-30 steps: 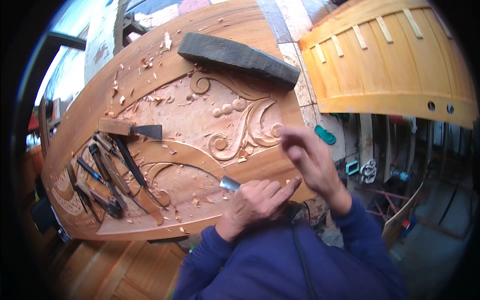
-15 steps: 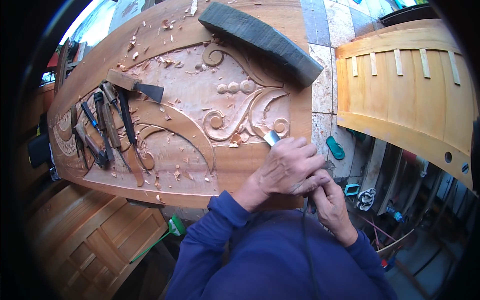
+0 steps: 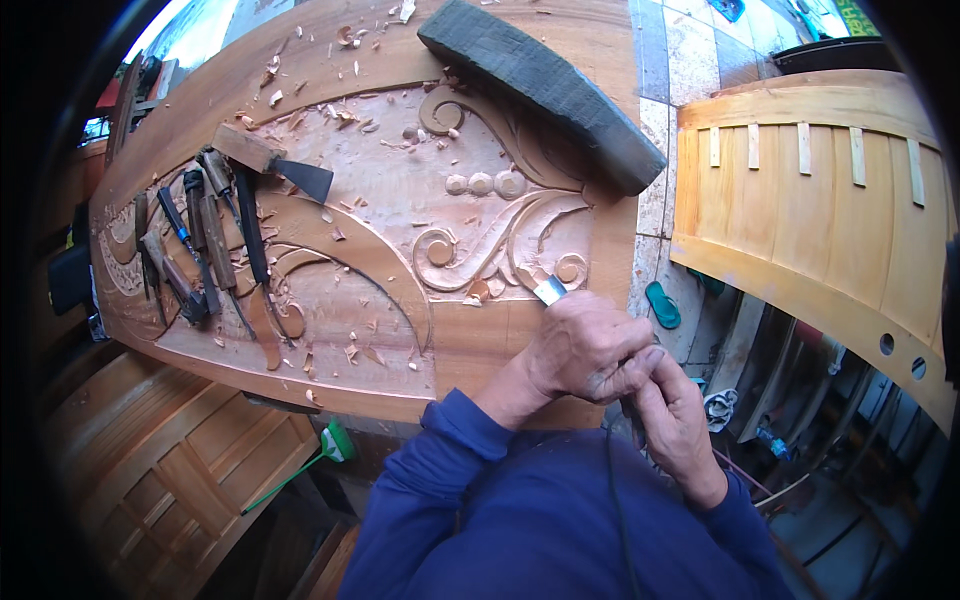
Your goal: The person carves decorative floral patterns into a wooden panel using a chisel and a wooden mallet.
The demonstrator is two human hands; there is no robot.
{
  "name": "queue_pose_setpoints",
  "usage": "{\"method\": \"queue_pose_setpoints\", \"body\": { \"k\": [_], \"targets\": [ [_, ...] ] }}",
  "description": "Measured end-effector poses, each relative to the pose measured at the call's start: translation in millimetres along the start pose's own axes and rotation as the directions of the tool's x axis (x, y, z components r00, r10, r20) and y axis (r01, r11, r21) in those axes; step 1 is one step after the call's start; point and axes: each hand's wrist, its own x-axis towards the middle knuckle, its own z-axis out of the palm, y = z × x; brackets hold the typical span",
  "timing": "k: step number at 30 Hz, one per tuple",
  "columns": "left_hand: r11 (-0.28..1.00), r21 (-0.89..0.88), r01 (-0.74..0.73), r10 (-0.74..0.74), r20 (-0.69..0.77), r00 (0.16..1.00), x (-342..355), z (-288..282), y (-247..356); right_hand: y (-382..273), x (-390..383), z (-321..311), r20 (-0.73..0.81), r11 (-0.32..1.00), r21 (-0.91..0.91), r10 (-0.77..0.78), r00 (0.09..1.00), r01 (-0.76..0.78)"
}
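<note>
My left hand (image 3: 585, 348) is closed around a carving chisel, with its wrist over the near edge of a carved wooden panel (image 3: 520, 335). The bright chisel blade (image 3: 549, 290) sticks out past the fingers and meets the wood at the border below a small carved scroll (image 3: 570, 268). My right hand (image 3: 682, 425) is closed against the left, at the chisel's rear end; the handle is mostly hidden between them. Leaf and scroll relief, with three round bosses (image 3: 482, 184), lies beyond the blade. Curled wood shavings (image 3: 478, 290) rest beside it.
A dark rectangular block (image 3: 540, 95) lies across the panel's far right. At left are a wooden-handled flat-bladed tool (image 3: 250, 150) and several carving tools (image 3: 210, 235). A pale wooden panel (image 3: 800, 200) stands right. A green sandal (image 3: 662, 305) and green broom (image 3: 338, 442) are below.
The whole view has shifted slightly, so the panel sits a little lower and further right. The blade stays by the same scroll, its bright face tilted differently. Both hands keep their grip.
</note>
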Motion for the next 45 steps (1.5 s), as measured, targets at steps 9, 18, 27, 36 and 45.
{"method": "queue_pose_setpoints", "body": {
  "k": [9, 18, 27, 36, 45],
  "targets": [
    [0.997, 0.036, 0.074, -0.075, 0.027, 0.997, 1.3, -2.8, -5.1, 24.8, 5.7, 12.7, -0.057, 0.958, 0.285, -0.03, 0.998, 0.045],
    [0.998, 0.007, 0.07, -0.07, -0.036, 0.997, 6.1, -5.8, -3.3, 32.1, -8.9, -13.4, -0.323, 0.726, -0.04, -0.659, 0.679, 0.686],
    [0.994, -0.021, 0.103, -0.104, -0.002, 0.995, 0.5, -10.5, -4.4, 48.2, -5.7, 9.8, -0.464, 0.761, -0.018, -0.581, 0.669, 0.648],
    [0.995, -0.031, 0.097, -0.095, 0.06, 0.994, 0.5, -19.5, -8.5, 59.6, -10.2, 24.9, -0.468, 0.746, 0.049, -0.57, 0.675, 0.664],
    [0.996, -0.075, 0.056, -0.045, 0.138, 0.989, 2.4, -36.0, -24.9, 53.6, 14.8, 63.5, -0.49, 0.717, 0.049, -0.59, 0.642, 0.696]
  ]
}}
